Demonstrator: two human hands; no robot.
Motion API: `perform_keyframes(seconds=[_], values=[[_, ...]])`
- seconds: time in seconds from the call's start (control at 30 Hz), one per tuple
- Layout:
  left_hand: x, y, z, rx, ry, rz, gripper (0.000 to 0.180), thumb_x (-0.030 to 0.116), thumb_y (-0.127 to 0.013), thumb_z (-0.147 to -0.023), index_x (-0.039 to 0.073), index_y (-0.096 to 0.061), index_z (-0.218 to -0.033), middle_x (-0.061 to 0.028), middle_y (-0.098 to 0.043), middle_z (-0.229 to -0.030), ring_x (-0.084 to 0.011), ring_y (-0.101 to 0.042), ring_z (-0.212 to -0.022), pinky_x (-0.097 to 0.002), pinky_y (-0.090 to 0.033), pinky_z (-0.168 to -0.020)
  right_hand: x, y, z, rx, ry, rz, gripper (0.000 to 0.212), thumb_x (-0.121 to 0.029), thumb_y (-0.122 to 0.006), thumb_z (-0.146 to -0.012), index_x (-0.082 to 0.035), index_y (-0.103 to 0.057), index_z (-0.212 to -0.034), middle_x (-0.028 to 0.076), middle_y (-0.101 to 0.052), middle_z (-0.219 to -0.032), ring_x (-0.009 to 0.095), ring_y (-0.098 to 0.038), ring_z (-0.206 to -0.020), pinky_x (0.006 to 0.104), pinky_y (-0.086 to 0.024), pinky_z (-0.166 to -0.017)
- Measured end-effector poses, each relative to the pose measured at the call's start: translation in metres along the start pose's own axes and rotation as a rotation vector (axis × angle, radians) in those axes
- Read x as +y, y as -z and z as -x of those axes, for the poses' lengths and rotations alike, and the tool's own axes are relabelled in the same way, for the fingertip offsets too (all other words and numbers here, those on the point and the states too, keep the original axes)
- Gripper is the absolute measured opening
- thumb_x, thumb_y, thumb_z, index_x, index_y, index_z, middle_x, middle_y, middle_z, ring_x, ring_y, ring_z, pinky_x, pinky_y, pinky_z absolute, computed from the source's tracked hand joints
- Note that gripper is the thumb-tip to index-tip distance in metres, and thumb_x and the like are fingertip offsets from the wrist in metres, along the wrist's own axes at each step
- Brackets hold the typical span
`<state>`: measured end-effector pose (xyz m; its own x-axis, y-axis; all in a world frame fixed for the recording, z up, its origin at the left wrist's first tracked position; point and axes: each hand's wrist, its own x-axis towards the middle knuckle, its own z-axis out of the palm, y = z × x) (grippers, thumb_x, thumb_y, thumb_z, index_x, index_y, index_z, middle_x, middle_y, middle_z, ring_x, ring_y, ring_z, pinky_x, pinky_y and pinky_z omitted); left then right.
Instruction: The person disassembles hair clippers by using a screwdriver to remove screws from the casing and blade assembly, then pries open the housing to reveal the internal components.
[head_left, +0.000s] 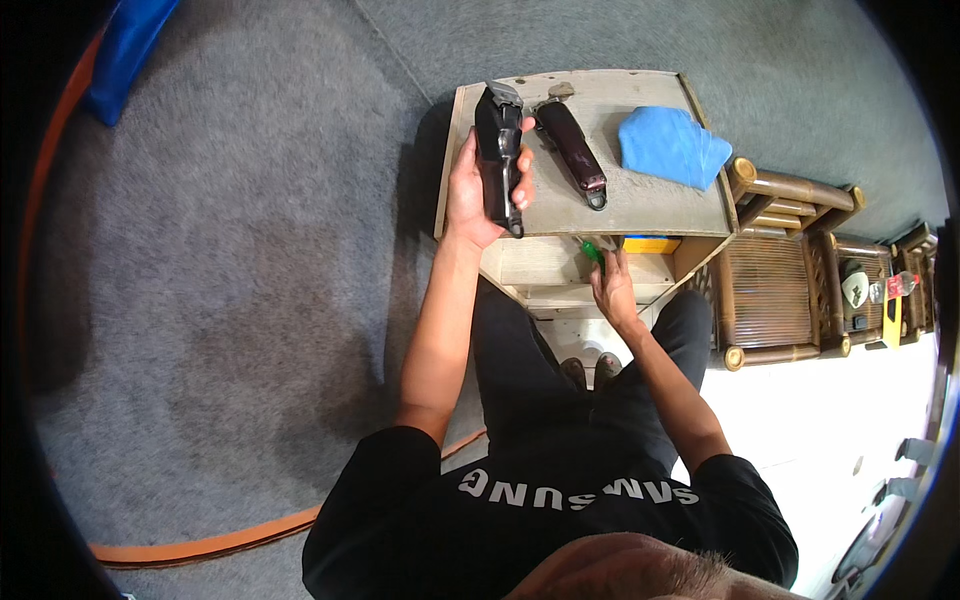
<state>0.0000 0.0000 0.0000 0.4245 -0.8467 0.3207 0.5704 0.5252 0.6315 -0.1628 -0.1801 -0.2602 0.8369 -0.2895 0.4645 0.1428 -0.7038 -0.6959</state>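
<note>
A black hair clipper (497,165) lies in my left hand (469,195), blade end pointing away, with my fingers wrapped round its body. My right hand (613,288) reaches into the open drawer (530,265) below the tabletop. Its fingers close on a small tool with a green handle (592,252), which looks like a screwdriver; its far end is hard to make out. A second hair clipper, dark maroon (573,150), rests on the tabletop just right of my left hand.
A folded blue cloth (672,145) sits on the right of the small wooden table (620,212). A yellow and blue box (652,245) is in the drawer. To the right stand bamboo chairs (768,295), one bearing a bottle (895,287). Grey carpet (230,270) spreads to the left.
</note>
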Motion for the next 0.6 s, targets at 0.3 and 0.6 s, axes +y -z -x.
perform_keyframes(seconds=[0.3,0.6], values=[[-0.004,-0.024,-0.001,0.456,-0.17,-0.2,0.052,0.064,-0.053,-0.108,0.013,-0.061,-0.118,-0.0062,-0.068,-0.099,-0.0185,-0.069,-0.074,-0.035,-0.06,-0.061,-0.058,0.07,0.127,-0.202,-0.519,-0.769,0.029,-0.004,-0.052,-0.108,-0.002,-0.041,-0.135,0.01,-0.061,-0.101,0.015,-0.059,-0.083,0.0328,-0.053,-0.075],[-0.006,-0.017,0.002,0.441,-0.203,-0.283,0.053,0.057,-0.04,-0.114,0.008,-0.057,-0.121,-0.0101,-0.066,-0.102,-0.017,-0.064,-0.064,-0.0334,-0.056,-0.053,-0.135,0.15,0.036,0.035,-0.345,-0.403,0.019,-0.007,-0.082,-0.094,-0.001,-0.066,-0.087,-0.004,-0.059,-0.075,0.006,-0.052,-0.071,0.026,-0.043,-0.061]])
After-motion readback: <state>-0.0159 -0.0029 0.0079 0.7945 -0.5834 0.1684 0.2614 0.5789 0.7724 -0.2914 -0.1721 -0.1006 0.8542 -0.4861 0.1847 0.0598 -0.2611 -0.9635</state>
